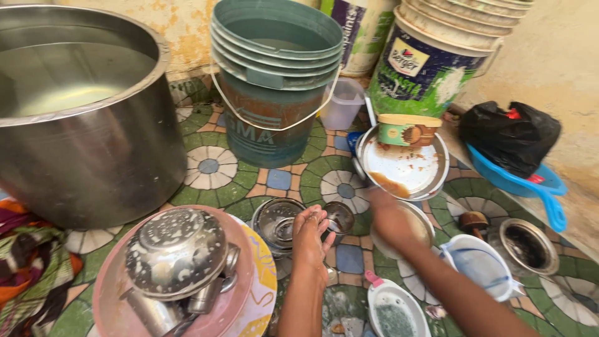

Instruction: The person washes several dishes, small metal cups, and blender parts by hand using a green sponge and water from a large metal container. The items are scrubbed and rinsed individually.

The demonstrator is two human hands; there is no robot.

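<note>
My left hand point(310, 236) reaches forward over the tiled floor, and its fingertips pinch the rim of a small steel cup point(340, 217). Just left of it sits a steel bowl point(274, 221) with another small dish inside. My right hand point(392, 218) is blurred. It lies at the lower rim of a dirty steel plate point(405, 168) smeared with brown sauce and hovers over a steel bowl point(426, 229); its grip is unclear. A green and tan tub point(409, 130) rests on the plate's far edge.
A large steel pot point(87, 143) of water stands left, stacked green buckets point(274, 81) behind, paint buckets point(430, 62) at back right. A pink basin point(240, 274) holds soapy steel dishes. Near my right arm are a white bowl point(393, 309), a white mug point(477, 262) and a blackened bowl point(527, 246).
</note>
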